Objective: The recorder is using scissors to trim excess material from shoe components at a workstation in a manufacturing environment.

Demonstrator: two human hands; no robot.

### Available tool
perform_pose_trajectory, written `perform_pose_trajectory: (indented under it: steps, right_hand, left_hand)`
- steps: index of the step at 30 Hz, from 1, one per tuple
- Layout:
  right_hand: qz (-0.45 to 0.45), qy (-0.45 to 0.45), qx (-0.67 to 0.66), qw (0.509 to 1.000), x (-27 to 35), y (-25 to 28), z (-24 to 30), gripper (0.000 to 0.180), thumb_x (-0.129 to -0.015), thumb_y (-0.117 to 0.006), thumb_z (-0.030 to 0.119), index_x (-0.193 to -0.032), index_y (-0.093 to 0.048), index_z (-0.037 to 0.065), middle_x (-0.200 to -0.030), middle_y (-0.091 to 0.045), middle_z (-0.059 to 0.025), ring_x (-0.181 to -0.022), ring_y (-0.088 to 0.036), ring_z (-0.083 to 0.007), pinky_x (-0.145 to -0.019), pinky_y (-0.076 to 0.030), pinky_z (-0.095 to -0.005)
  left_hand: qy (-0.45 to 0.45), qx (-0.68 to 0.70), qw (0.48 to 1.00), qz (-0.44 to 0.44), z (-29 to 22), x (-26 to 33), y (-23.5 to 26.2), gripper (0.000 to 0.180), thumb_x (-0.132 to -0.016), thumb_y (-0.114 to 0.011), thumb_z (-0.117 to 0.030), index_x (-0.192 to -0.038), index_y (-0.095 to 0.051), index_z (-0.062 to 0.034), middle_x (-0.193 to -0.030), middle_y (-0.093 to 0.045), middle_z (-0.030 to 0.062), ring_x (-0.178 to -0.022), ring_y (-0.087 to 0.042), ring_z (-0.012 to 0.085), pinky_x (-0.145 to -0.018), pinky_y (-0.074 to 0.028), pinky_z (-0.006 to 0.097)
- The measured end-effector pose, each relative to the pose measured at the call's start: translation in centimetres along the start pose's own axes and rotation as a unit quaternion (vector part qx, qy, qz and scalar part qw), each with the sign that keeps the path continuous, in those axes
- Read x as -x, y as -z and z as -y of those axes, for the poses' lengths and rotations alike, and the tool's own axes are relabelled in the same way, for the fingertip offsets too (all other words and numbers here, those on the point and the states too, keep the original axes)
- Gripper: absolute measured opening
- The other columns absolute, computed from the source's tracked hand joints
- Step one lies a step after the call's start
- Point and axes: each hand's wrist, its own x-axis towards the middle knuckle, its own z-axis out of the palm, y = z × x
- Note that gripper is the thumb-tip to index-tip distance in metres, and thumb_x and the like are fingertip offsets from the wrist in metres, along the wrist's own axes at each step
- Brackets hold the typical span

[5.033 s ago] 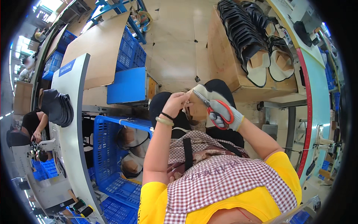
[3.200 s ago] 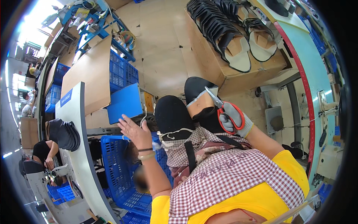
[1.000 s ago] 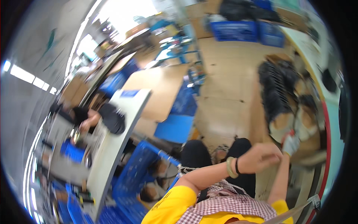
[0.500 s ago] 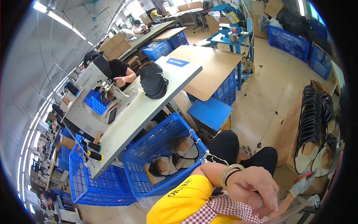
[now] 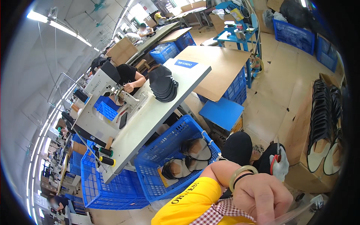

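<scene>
My left hand (image 5: 262, 195), with a pale bangle and a dark band at the wrist, is at the lower right. Its fingers are curled together and point downward; whatever they hold, if anything, is hidden. Beyond it, my right hand (image 5: 281, 170) wears a pale glove and grips red-handled scissors (image 5: 276, 157), blades upward, in front of my dark-trousered knee. A blue crate (image 5: 150, 176) on the left holds several black-and-beige shoe pieces (image 5: 198, 149). To the right, a cardboard box (image 5: 296, 144) carries rows of black shoe uppers (image 5: 320, 116).
A white sewing-machine table (image 5: 157, 120) bears stacked black pieces (image 5: 164, 83) and thread spools (image 5: 107, 160); a co-worker in black (image 5: 131, 77) sits behind it. A blue stool (image 5: 221, 112) stands ahead, beside a cardboard-topped crate stack (image 5: 221, 67). A clear-looking strip with a metal fitting (image 5: 317, 202) is at lower right.
My right hand has moved left and upward with the scissors, whose blades now point up. My left hand has shifted slightly right and down, and the whole view has turned a little.
</scene>
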Motion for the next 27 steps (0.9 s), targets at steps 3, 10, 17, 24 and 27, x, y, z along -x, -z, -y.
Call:
perform_pose_trajectory:
  steps: [3,10,17,24,27]
  right_hand:
    - [0.019,0.061,0.047,0.997,0.1,-0.9,-0.1,0.056,-0.071,-0.076,0.014,-0.123,-0.056,0.010,-0.082,-0.061,-0.0113,-0.068,-0.060,-0.0258,-0.065,-0.049,-0.0361]
    - [0.041,0.067,0.055,0.995,0.3,-1.2,-0.4,0.058,-0.070,-0.076,0.013,-0.123,-0.054,0.010,-0.078,-0.057,-0.0105,-0.067,-0.058,-0.0287,-0.061,-0.047,-0.0389]
    - [0.059,0.069,0.017,0.996,0.3,-1.7,0.0,0.055,-0.069,-0.076,0.011,-0.120,-0.056,0.008,-0.081,-0.059,-0.0112,-0.067,-0.059,-0.0273,-0.062,-0.047,-0.0370]
    - [0.075,0.167,-0.009,0.983,-0.3,-2.4,1.6,0.055,-0.067,-0.076,0.009,-0.119,-0.057,0.008,-0.078,-0.060,-0.0107,-0.065,-0.059,-0.0268,-0.060,-0.048,-0.0364]
    - [0.069,0.187,0.007,0.980,-0.3,-2.6,1.9,0.056,-0.066,-0.076,0.009,-0.119,-0.057,0.009,-0.077,-0.060,-0.0108,-0.065,-0.060,-0.0270,-0.059,-0.048,-0.0371]
  left_hand:
    - [0.028,-0.028,0.998,0.046,0.5,0.2,1.1,0.020,-0.087,-0.064,-0.008,-0.105,-0.069,-0.0017,-0.085,-0.059,0.0156,-0.071,-0.059,0.0252,-0.059,-0.045,0.032]
    - [0.086,0.085,0.992,0.043,0.8,0.6,2.6,0.020,-0.083,-0.068,-0.008,-0.101,-0.068,0.0026,-0.084,-0.059,0.0165,-0.073,-0.059,0.0259,-0.061,-0.045,0.034]
    - [0.008,0.025,0.998,0.056,0.7,0.5,3.5,0.020,-0.091,-0.059,-0.012,-0.103,-0.068,0.0014,-0.087,-0.059,0.0206,-0.078,-0.061,0.0322,-0.069,-0.048,0.040]
    - [-0.011,0.007,0.999,0.032,1.1,1.0,2.2,0.024,-0.095,-0.053,-0.014,-0.111,-0.067,-0.0016,-0.085,-0.059,0.0197,-0.077,-0.061,0.0341,-0.068,-0.048,0.041]
    - [-0.022,-0.020,0.998,0.047,0.9,1.2,2.1,0.023,-0.094,-0.054,-0.013,-0.109,-0.067,-0.0015,-0.084,-0.059,0.0188,-0.075,-0.060,0.0338,-0.068,-0.048,0.042]
